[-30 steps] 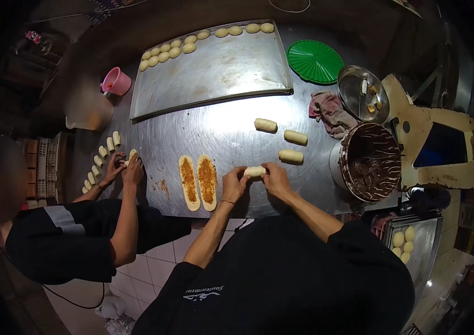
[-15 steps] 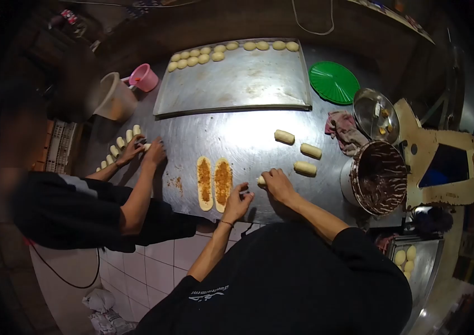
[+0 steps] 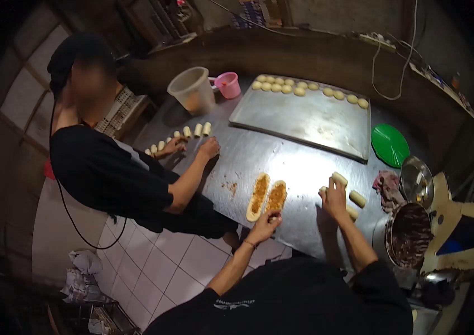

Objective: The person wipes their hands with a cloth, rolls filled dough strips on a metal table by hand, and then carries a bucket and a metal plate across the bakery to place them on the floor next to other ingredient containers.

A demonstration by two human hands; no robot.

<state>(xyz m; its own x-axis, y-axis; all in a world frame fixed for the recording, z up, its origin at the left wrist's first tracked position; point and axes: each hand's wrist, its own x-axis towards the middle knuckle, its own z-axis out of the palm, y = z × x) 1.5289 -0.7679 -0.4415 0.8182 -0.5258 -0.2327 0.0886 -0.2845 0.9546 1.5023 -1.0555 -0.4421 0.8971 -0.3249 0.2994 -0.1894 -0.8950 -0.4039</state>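
Two flat dough strips with brown crumbly filling lie side by side on the metal table: a left strip [image 3: 258,196] and a right strip [image 3: 276,196]. My left hand [image 3: 265,226] is at the near end of the right strip, its fingers pinched on the dough edge. My right hand [image 3: 335,202] is closed around a dough roll [image 3: 322,191], mostly hidden by the fingers. Close about it lie a far dough roll [image 3: 340,178], a right dough roll [image 3: 357,198] and a near dough roll [image 3: 352,213], partly covered by my hand.
A co-worker [image 3: 120,167] stands at left, hands by a row of dough rolls [image 3: 198,130]. Behind is a metal tray [image 3: 304,120] with dough balls. A green lid [image 3: 390,145], a cloth [image 3: 388,190] and a chocolate-smeared pot [image 3: 409,234] stand at right.
My right hand has carried its dough roll right, beside the other rolls. My left hand has moved onto the right strip's near end. The view has swung left.
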